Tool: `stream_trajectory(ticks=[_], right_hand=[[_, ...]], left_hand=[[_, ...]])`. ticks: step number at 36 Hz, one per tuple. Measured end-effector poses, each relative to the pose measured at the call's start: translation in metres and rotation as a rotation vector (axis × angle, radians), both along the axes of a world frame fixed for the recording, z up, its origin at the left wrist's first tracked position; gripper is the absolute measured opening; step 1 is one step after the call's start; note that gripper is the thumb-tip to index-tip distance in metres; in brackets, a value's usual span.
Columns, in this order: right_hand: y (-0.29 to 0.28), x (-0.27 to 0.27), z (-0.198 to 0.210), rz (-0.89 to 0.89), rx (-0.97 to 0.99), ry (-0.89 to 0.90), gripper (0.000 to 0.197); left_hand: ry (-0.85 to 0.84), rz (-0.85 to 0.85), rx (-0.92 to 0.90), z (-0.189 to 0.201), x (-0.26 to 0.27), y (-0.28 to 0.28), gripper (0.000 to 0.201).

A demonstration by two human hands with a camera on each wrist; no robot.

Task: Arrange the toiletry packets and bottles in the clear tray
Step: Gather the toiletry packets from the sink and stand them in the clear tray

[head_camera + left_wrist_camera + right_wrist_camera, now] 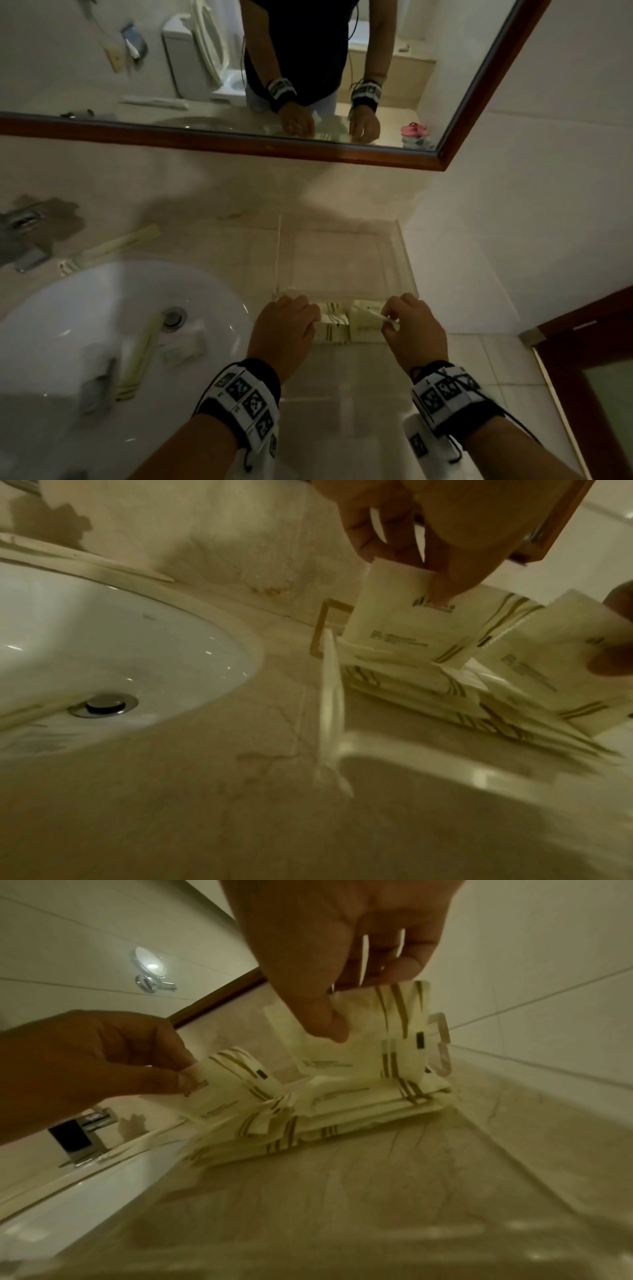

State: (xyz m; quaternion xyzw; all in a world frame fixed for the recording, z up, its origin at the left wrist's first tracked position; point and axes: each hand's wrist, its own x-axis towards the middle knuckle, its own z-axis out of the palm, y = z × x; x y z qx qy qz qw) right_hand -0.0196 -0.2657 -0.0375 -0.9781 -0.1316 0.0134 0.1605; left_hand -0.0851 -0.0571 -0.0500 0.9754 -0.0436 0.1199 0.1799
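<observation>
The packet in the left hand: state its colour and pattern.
Cream packet with olive-gold stripes and small dark print, pinched by the left hand; clearest in the left wrist view.

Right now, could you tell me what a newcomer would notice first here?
Two hands at the counter's front edge: the left hand pinches one cream packet and the right hand another, above a stack of packets in the clear tray. The white sink lies left; a mirror hangs above.

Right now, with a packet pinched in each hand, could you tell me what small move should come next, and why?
Probably lower the left hand and lay its packet flat on the packet stack in the clear tray, then follow with the right hand's packet. Both packets are lifted, tilted, above the stack.
</observation>
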Motion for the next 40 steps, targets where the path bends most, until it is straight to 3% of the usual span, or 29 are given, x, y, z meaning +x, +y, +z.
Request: stream_trajectory(ticks=[4, 9, 15, 19, 24, 27, 40], right_hand=[[-0.001, 0.006, -0.006, 0.085, 0.004, -0.139, 0.024], [0.000, 0.010, -0.007, 0.225, -0.127, -0.276, 0.034], [-0.003, 0.015, -0.026, 0.257, -0.216, -0.129, 0.042], [-0.008, 0.010, -0.034, 0.247, -0.143, -0.041, 0.028], [-0.010, 0.005, -0.034, 0.251, -0.121, 0.008, 0.035], [-0.008, 0.006, -0.033, 0.248, -0.144, 0.017, 0.038], [-0.002, 0.003, -0.028, 0.198, -0.163, 0.173, 0.038]], left_hand=[[-0.012, 0.039, 0.026, -0.012, 0.005, -0.005, 0.008], [0.055, 0.060, 0.025, -0.018, 0.008, -0.008, 0.008], [0.203, 0.104, -0.125, -0.027, 0.005, -0.010, 0.015], [0.279, 0.078, -0.107, -0.023, 0.001, -0.012, 0.012], [0.373, 0.066, -0.132, -0.023, 0.000, -0.014, 0.037], [0.367, 0.052, -0.107, -0.025, 0.002, -0.015, 0.047], [0.342, 0.033, -0.051, -0.020, 0.007, -0.019, 0.048]])
